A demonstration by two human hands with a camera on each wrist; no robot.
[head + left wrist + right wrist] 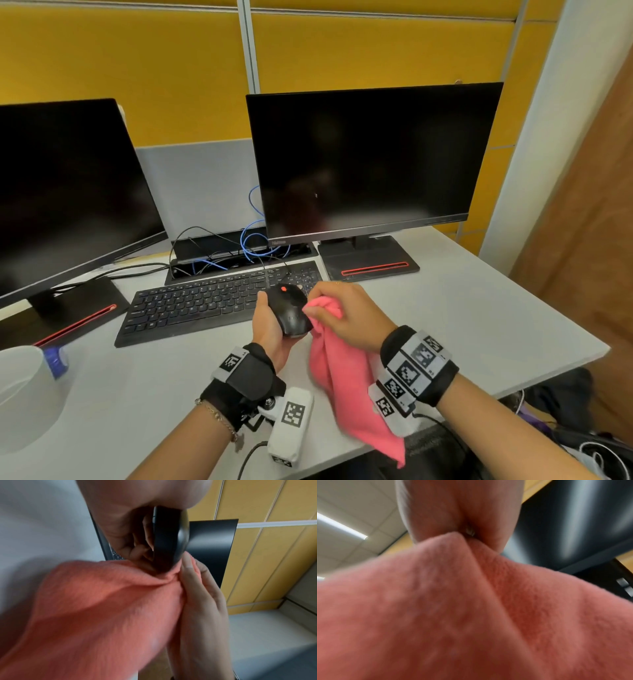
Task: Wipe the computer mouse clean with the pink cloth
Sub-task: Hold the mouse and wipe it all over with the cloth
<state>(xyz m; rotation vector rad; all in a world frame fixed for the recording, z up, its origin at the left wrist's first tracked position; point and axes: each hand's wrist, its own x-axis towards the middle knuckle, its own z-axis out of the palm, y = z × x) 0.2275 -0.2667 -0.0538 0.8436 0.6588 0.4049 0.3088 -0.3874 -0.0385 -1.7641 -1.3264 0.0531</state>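
My left hand (270,325) holds a black computer mouse (290,310) with a red scroll wheel, lifted above the desk in front of the keyboard. Its fingers curl under the mouse (169,538) in the left wrist view. My right hand (337,313) grips a bunched pink cloth (346,383) and presses the bunch against the mouse's right side. The rest of the cloth (96,615) hangs down toward the desk edge. In the right wrist view the cloth (471,615) fills most of the frame and hides the mouse.
A black keyboard (205,301) lies just behind the hands on the grey desk (462,325). Two dark monitors (370,161) (65,192) stand at the back, with blue and black cables (250,246) between them. A white container (24,387) sits at the left edge.
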